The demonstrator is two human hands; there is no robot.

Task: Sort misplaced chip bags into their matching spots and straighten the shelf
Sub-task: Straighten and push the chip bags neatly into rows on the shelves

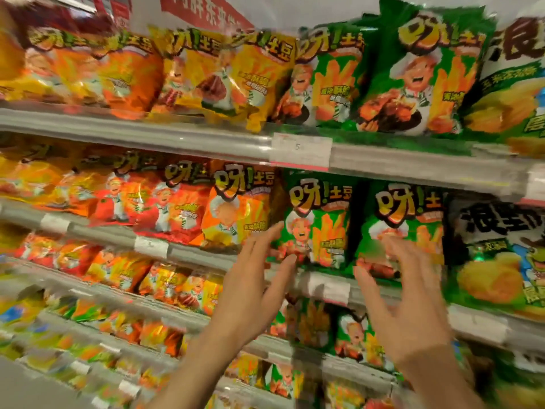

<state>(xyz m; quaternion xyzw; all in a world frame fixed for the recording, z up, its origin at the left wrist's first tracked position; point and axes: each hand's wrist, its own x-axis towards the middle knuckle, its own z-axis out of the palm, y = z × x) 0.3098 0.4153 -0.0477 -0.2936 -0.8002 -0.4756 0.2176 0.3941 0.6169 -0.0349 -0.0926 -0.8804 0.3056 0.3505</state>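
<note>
Both of my hands are raised in front of the second shelf from the top. My left hand (253, 278) is open, its fingertips at the lower left edge of a green chip bag (317, 219). My right hand (404, 293) is open with spread fingers, just before a second green chip bag (404, 228); whether it touches is blurred. Neither hand holds anything. An orange chip bag (239, 208) stands left of the first green bag. On the top shelf, green bags (424, 72) stand right of yellow bags (236, 75).
Dark and green bags of another brand (498, 255) stand at the right. Grey shelf rails with a price label (300, 150) run across. Lower shelves hold smaller orange, yellow and green bags (165, 284). A red sign (203, 10) hangs above.
</note>
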